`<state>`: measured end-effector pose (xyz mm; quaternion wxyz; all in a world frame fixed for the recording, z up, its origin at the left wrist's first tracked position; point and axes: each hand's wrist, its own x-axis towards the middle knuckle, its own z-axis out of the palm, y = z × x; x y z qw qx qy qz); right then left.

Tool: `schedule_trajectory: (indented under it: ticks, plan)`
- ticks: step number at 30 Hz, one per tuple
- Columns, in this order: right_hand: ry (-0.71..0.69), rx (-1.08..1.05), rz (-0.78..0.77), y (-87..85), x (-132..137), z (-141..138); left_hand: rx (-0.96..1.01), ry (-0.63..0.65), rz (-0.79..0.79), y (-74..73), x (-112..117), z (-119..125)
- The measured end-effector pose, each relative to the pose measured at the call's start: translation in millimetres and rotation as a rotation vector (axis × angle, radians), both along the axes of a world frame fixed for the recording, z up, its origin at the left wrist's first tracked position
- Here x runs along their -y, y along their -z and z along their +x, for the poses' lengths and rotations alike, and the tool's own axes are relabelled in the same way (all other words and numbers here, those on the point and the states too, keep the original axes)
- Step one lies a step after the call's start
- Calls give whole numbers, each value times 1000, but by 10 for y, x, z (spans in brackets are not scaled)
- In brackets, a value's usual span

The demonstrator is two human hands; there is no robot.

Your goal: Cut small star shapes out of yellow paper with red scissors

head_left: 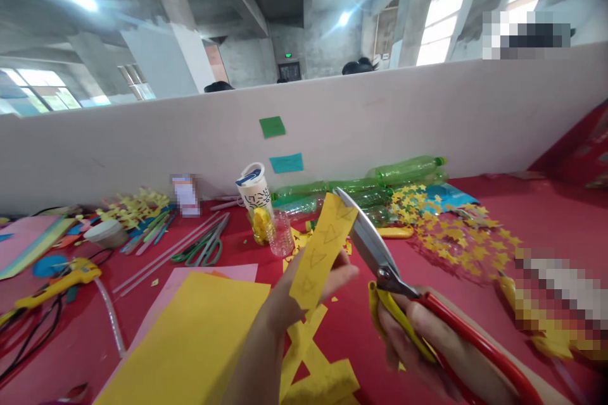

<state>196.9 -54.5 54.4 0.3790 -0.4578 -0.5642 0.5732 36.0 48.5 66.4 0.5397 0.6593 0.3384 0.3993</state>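
My left hand (pixel 304 300) pinches a yellow paper strip (pixel 323 253) marked with pencilled triangles and holds it upright over the red table (pixel 546 221). My right hand (pixel 427 342) grips red-handled scissors (pixel 380 259), whose blades reach the strip's top right edge. A scrap of yellow paper is tucked under the right hand's fingers. More yellow strips (pixel 318 367) hang and lie below the left hand.
Large yellow sheet (pixel 190 342) on pink paper at the front left. Green plastic bottles (pixel 380 183), a paper cup (pixel 254 193), a small clear cup (pixel 280 234), green scissors (pixel 204 250), a yellow glue gun (pixel 61 281), and scattered yellow stars (pixel 456 234). White partition behind.
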Motion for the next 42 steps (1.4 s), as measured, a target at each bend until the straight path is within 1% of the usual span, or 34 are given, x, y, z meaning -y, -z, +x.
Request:
schedule_trajectory:
  ticks: [1, 2, 4, 6, 8, 9, 11, 13, 15, 17, 18, 20, 24, 26, 29, 33, 37, 40, 42]
  plan:
    - [39, 17, -9, 1, 5, -10, -119, 170, 20, -3, 36, 10]
    - [99, 48, -32, 5, 9, -19, -149, 145, 74, -28, 74, -1]
    - [152, 92, -42, 15, 16, -38, -162, 100, 132, -132, 148, -70]
    - [198, 126, -50, 16, 15, -61, -112, 54, 125, -260, 210, -156]
    - [232, 135, -53, 0, 6, -94, -61, 2, 142, -355, 257, -204]
    - [247, 129, -47, -12, 0, -114, -26, -47, 158, -381, 275, -205]
    - [248, 115, -41, -34, -13, -156, 2, -181, 136, -392, 297, -164]
    - [234, 134, -31, -41, -22, -188, 4, -319, 64, -372, 302, -99]
    - [212, 171, -26, -31, -29, -202, 38, -424, 12, -350, 290, -45]
    - [180, 190, -33, -16, -40, -200, 121, -505, 15, -339, 269, -20]
    - [143, 185, -41, -13, -47, -196, 161, -529, 34, -339, 260, -19]
    - [113, 187, -66, -22, -62, -186, 211, -566, 81, -349, 248, -27]
    - [89, 209, -86, -50, -82, -178, 196, -552, 124, -383, 251, -39]
    - [86, 217, -86, -30, -86, -174, 215, -552, 109, -391, 251, -33]
    - [78, 213, -79, 32, -94, -162, 299, -543, 58, -376, 224, -35]
    - [74, 197, -61, 72, -100, -141, 352, -438, -50, -317, 160, -104]
    - [75, 174, -71, 112, -98, -118, 320, -342, -99, -271, 123, -201]
    - [82, 189, -97, 169, -99, -101, 332, -314, -128, -268, 118, -236]
    - [82, 203, -126, 190, -99, -95, 341, -320, -148, -279, 116, -240]
